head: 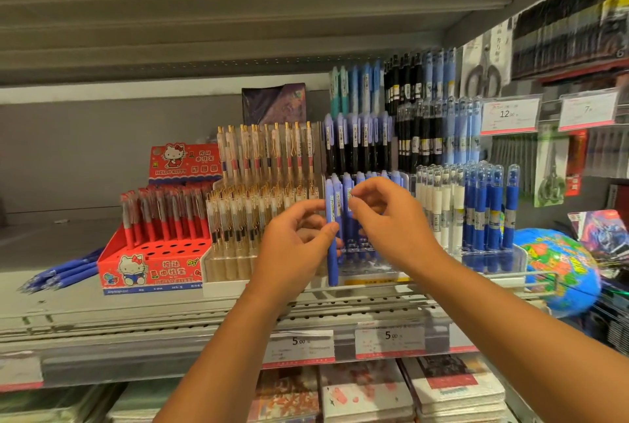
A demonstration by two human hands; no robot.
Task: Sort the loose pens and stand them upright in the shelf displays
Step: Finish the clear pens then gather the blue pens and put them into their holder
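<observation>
While left hand (pixel 292 242) grips blue pens (pixel 332 252), right hand (pixel 391 218) pinches one, Hello Kitty box (pixel 153 269)

The held pens (pixel 332 235) are periwinkle, the Hello Kitty box (pixel 153 269) red with a white cat print, its pens (pixel 163 215) red, the neighbouring pens (pixel 265 150) clear with gold clips, the globe (pixel 558 273) blue patched green and orange, the shelf (pixel 68 307) grey.

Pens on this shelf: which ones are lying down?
The loose blue pens at the far left, beside the red Hello Kitty box, lie flat on the shelf; the rest stand upright.
</observation>
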